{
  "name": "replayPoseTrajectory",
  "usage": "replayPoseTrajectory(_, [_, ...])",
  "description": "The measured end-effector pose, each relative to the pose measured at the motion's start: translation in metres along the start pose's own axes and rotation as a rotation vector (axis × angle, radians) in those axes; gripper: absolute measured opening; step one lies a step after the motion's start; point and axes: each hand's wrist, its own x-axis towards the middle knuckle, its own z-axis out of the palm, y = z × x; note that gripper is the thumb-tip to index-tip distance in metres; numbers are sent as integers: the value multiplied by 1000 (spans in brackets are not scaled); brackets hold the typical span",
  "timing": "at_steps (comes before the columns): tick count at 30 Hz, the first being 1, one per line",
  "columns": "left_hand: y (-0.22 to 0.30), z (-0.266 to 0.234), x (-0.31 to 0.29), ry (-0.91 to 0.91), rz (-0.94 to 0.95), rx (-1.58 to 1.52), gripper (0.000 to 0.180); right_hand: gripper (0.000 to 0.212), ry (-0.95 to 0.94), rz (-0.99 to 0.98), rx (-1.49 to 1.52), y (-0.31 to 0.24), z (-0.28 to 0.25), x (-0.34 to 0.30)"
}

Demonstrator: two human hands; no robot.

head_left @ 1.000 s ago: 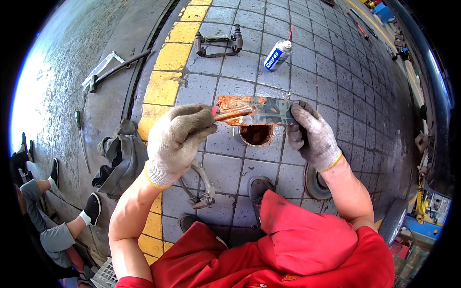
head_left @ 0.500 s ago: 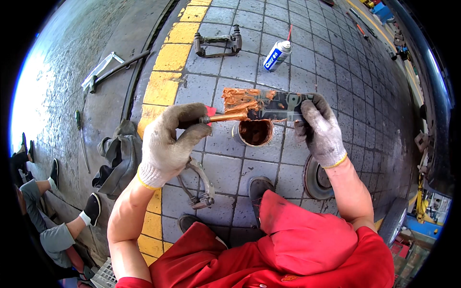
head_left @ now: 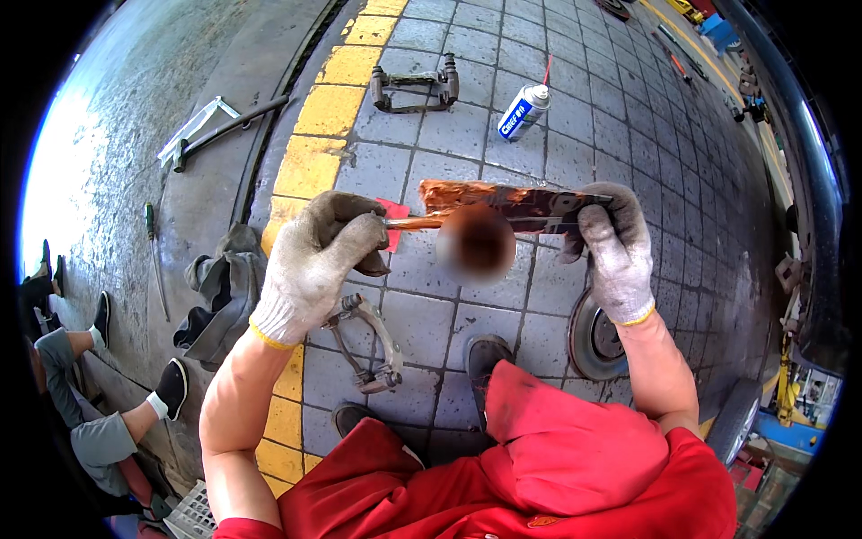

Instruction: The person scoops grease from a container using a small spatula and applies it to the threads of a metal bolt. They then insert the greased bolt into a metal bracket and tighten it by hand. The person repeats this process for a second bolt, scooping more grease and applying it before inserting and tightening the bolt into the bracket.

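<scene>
My gloved left hand [head_left: 323,256] is closed round a slim stick-like tool [head_left: 415,223], its shaft coated in orange-brown grease. The tool's far end meets the lower left edge of a dark flat plate [head_left: 548,205]. Thick grease is smeared over that plate's left part. Gripping the plate's right end is my gloved right hand [head_left: 615,247], thumb in front. Below the plate stands a round tin [head_left: 477,244] of dark brown grease, blurred in this view. A red flat piece [head_left: 392,229] shows behind the tool; what it is I cannot tell.
Brake caliper brackets lie at the far side [head_left: 415,88] and near my feet [head_left: 382,346]. A spray can [head_left: 523,112] with a red straw stands beyond the plate. A brake disc [head_left: 593,337] lies under my right forearm. Grey cloth [head_left: 224,296] lies left; another person's legs [head_left: 126,440] show lower left.
The plate has tilted, so its face looks narrower, and my right hand has shifted slightly right. My left hand has moved a little left with the tool.
</scene>
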Motion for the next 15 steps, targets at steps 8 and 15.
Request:
replayPoseTrajectory(8, [1, 0, 0, -51, -98, -110, 35, 27, -22, 10, 49, 1, 9, -1])
replayPoseTrajectory(15, [-2, 1, -3, -3, 46, -58, 33, 26, 68, 232, 129, -6, 2, 10])
